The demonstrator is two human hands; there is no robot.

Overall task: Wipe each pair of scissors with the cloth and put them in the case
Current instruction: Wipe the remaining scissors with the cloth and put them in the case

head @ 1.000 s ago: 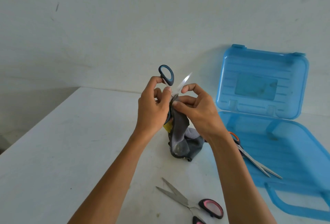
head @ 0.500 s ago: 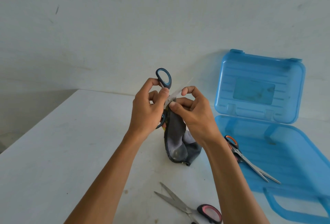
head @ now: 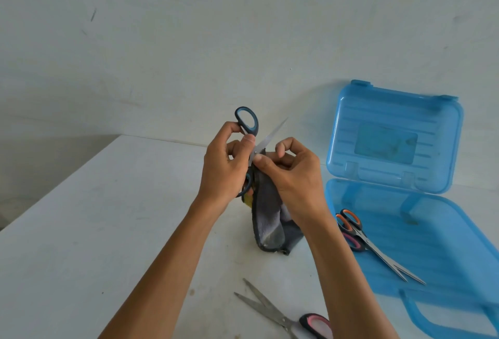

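I see my left hand [head: 224,168] clenched around the blue-handled scissors [head: 247,122], blades spread, one blade pointing up and to the right. My right hand [head: 291,176] pinches the grey cloth [head: 270,228] against the scissors near the pivot; the cloth hangs down to the white table [head: 94,230]. To the right the blue case [head: 445,244] lies open with its lid up, holding orange-handled scissors [head: 359,233]. Near me, pink-handled scissors [head: 286,317] lie open on the table, partly behind my right forearm.
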